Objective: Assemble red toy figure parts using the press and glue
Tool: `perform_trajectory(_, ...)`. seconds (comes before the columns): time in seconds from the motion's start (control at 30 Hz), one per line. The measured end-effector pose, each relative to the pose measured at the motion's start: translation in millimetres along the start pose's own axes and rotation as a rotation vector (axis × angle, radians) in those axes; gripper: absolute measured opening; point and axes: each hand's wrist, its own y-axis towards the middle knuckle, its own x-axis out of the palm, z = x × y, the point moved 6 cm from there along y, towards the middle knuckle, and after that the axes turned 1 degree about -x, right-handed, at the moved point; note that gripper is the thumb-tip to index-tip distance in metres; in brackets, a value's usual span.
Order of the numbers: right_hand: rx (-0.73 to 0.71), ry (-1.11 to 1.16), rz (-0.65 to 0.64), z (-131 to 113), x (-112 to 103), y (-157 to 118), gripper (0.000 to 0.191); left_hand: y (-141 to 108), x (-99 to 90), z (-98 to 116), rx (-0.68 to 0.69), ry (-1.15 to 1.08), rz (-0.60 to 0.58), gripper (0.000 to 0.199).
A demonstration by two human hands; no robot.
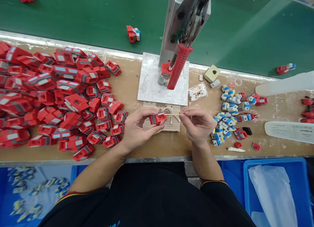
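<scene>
My left hand point(136, 128) pinches a red toy part point(158, 119) with grey and white markings between thumb and fingers. In my right hand point(199, 125), thumb and fingertips close on a thin cotton swab point(174, 114). The swab's far end reaches the right side of the red part; I cannot tell whether its tip is inside it. Below them lies a piece of cardboard point(169, 126), bearing loose swabs and a small round dish point(168, 110). A bag of swabs point(197, 91) sits beyond my right hand.
A hand press with a red handle point(180, 67) rises from a metal plate point(149, 86). Many red parts point(71, 103) are heaped at left. Small blue-and-white parts point(224, 125) lie at right, near a knife point(235, 149). Beyond is a green belt point(85, 21); blue bins point(247, 184) stand below.
</scene>
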Motion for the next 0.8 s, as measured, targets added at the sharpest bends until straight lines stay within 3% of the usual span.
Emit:
perform_trajectory(0.2, -0.003, -0.008, -0.001, 1, -2, 2, 0.017, 0, -1.7, 2, 0.014, 0.05, -0.016, 0.042)
perform_trajectory(0.37, 0.045, -0.052, 0.052, 10, -26, 12, 0.01, 2, -4.1, -2, -0.021, 0.061, 0.001, 0.036)
perform_trajectory(0.47, 0.072, -0.204, -0.133, 17, -23, 14, 0.01, 3, -6.1, -5, -0.045, 0.049, 0.025, 0.035)
perform_trajectory(0.57, -0.014, -0.325, -0.331, 21, -7, 9, 0.014, 5, -8.0, -7, -0.059, 0.074, 0.05, 0.035)
perform_trajectory(0.7, -0.07, -0.398, -0.48, 28, 11, 1, 0.015, 7, -8.3, -5, -0.059, 0.099, 0.057, 0.034)
perform_trajectory(0.8, -0.037, -0.399, -0.546, 31, 10, 1, 0.015, 8, -8.4, -4, -0.07, 0.111, 0.053, 0.031)
